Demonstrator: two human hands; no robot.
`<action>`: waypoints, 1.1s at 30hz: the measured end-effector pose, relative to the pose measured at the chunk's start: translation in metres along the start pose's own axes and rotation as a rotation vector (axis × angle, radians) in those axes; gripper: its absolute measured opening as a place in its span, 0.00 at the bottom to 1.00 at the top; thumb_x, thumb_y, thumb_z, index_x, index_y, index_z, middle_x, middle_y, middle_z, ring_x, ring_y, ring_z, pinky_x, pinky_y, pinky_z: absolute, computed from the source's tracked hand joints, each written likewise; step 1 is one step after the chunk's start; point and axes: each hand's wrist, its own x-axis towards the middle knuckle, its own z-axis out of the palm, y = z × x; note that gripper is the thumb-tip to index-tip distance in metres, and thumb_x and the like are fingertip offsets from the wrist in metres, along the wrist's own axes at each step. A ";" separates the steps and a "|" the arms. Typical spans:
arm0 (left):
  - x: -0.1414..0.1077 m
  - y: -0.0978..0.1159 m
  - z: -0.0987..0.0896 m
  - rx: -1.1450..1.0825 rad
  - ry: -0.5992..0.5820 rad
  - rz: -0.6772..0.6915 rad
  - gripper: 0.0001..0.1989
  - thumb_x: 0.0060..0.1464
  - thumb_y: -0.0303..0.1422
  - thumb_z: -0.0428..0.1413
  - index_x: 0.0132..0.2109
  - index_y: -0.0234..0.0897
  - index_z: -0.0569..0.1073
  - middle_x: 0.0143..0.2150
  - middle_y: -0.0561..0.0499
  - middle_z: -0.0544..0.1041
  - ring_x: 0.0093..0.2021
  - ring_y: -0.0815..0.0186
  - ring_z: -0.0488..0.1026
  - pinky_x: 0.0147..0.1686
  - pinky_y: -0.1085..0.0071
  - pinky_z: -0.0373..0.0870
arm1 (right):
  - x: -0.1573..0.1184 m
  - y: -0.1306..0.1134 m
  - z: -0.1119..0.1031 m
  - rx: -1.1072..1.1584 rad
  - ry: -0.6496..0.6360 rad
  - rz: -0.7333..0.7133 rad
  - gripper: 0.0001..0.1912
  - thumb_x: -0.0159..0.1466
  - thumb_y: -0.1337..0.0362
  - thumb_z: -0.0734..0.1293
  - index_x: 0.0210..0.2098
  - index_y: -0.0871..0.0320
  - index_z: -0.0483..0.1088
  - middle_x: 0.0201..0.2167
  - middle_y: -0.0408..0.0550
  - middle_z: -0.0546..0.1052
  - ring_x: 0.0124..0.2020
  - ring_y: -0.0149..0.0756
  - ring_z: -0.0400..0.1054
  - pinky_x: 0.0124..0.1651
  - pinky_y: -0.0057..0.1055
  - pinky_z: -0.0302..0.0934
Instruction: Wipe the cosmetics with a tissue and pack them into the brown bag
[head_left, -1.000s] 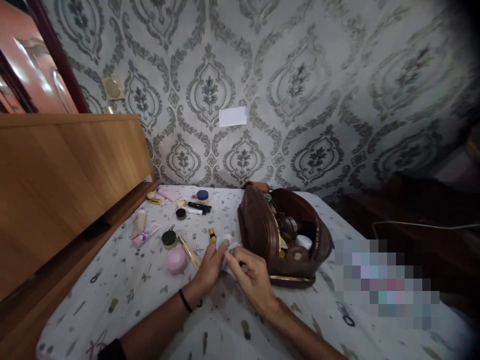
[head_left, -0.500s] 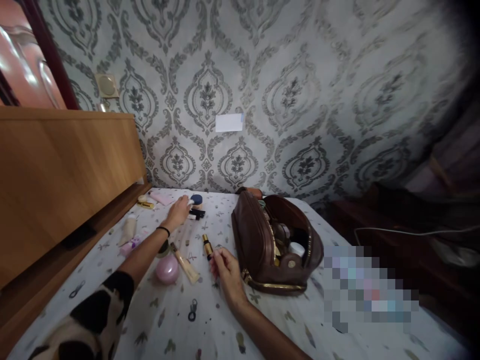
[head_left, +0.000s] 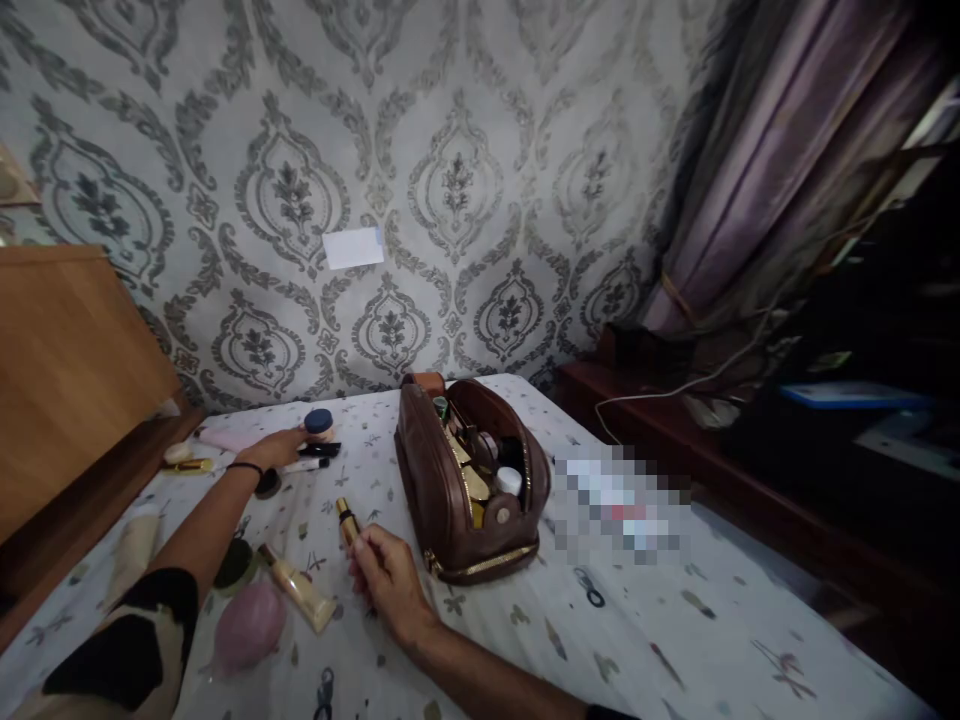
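Note:
My right hand [head_left: 386, 575] is closed around a slim gold tube with a black band [head_left: 346, 520], whose gold end points up and away. My left hand [head_left: 279, 450] reaches over the far left of the sheet, its fingertips beside a jar with a dark blue lid [head_left: 319, 425]. Its fingers are mostly hidden and blurred, so what they grip does not show. A black tube [head_left: 322, 450] and a white tube with a black cap [head_left: 307, 465] lie by that hand. Nearer are a beige squeeze tube [head_left: 300, 592], a pink rounded item [head_left: 251, 625] and a dark round pot [head_left: 235, 568].
An unzipped brown toiletry bag [head_left: 420, 500] holding several cosmetics stands right of my right hand. Left stand a wooden cabinet [head_left: 82, 350], a gold tube [head_left: 187, 465] and a pale tube [head_left: 136, 545]. A blurred-out patch [head_left: 622, 505] lies right of the bag. Patterned wall [head_left: 450, 180] behind.
The view has turned right, so everything sits further left. My right hand still holds the gold tube. My left hand stays by the blue-lidded jar.

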 end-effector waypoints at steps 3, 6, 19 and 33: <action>-0.008 0.006 -0.004 0.054 -0.027 -0.008 0.28 0.49 0.17 0.53 0.58 0.38 0.72 0.60 0.42 0.74 0.60 0.57 0.72 0.57 0.65 0.66 | 0.001 0.003 0.000 0.005 -0.001 -0.012 0.25 0.61 0.38 0.61 0.29 0.56 0.64 0.22 0.39 0.66 0.20 0.27 0.59 0.20 0.23 0.51; -0.019 0.012 -0.011 0.097 -0.006 -0.025 0.25 0.50 0.18 0.52 0.55 0.39 0.72 0.58 0.42 0.76 0.57 0.57 0.74 0.54 0.65 0.68 | 0.002 0.002 -0.001 0.009 0.002 -0.028 0.23 0.62 0.41 0.61 0.28 0.55 0.64 0.22 0.39 0.66 0.20 0.27 0.59 0.20 0.23 0.51; -0.146 0.086 -0.025 -0.022 0.336 0.050 0.18 0.61 0.31 0.46 0.57 0.39 0.66 0.51 0.43 0.76 0.51 0.54 0.74 0.45 0.63 0.71 | -0.005 -0.016 0.000 0.153 0.044 -0.076 0.22 0.56 0.47 0.69 0.43 0.55 0.68 0.26 0.38 0.66 0.22 0.29 0.64 0.21 0.24 0.54; -0.199 0.154 0.001 -0.918 0.394 0.032 0.19 0.62 0.45 0.50 0.49 0.37 0.74 0.38 0.49 0.80 0.37 0.62 0.77 0.39 0.70 0.73 | -0.031 -0.042 -0.008 0.750 0.144 0.142 0.26 0.47 0.46 0.78 0.31 0.62 0.73 0.26 0.47 0.79 0.25 0.31 0.73 0.24 0.24 0.63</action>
